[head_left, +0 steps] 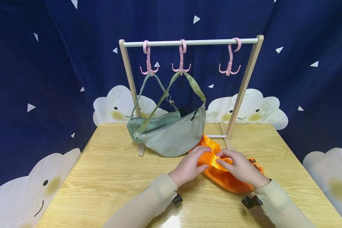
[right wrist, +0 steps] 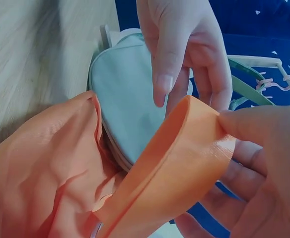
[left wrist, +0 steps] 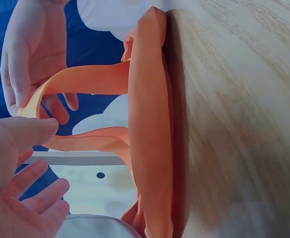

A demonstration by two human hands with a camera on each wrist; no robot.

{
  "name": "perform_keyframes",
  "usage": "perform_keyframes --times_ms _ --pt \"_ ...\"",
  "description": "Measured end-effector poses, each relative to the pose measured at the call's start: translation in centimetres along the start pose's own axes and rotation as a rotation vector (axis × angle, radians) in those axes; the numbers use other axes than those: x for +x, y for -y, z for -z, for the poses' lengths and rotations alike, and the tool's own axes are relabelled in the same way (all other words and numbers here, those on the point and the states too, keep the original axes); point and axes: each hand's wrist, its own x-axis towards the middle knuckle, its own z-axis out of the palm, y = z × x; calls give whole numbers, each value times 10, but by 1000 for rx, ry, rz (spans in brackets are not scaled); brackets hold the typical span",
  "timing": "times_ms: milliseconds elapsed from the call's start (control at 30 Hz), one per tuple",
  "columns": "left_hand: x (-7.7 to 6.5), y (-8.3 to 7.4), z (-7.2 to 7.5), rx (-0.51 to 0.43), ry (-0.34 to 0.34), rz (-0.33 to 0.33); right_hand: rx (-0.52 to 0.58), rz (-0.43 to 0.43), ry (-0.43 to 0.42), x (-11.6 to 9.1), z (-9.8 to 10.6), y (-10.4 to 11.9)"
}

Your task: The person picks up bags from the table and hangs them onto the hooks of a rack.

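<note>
An orange bag (head_left: 228, 183) lies on the table below the rack, its wide strap (right wrist: 184, 163) raised in a loop. My right hand (head_left: 240, 166) pinches that strap between thumb and fingers, seen closely in the right wrist view. On the other side of the loop is my left hand (head_left: 189, 166), fingers loosely bent and apart. Its thumb (left wrist: 40, 130) is close to the strap in the left wrist view; whether they touch, I cannot tell. The left hand's fingers do not close round anything.
A rack with a white bar (head_left: 211, 42) stands behind. A grey-green bag (head_left: 174, 136) and a darker green bag (head_left: 159, 122) hang from pink hooks (head_left: 181, 60) at left and middle. The right pink hook (head_left: 229, 61) holds no bag.
</note>
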Motion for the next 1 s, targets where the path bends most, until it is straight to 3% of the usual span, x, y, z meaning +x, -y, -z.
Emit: perform_keyframes --times_ms 200,500,800,1000 --pt "2 -3 -1 9 45 1 16 -5 51 -1 1 4" --pt "6 -5 -4 30 92 -39 -2 8 50 -2 -1 8" --pt "8 -1 -6 51 53 -91 -35 26 23 -5 -1 8" --pt "9 -1 -5 37 35 -71 -133 49 -3 -5 -5 9"
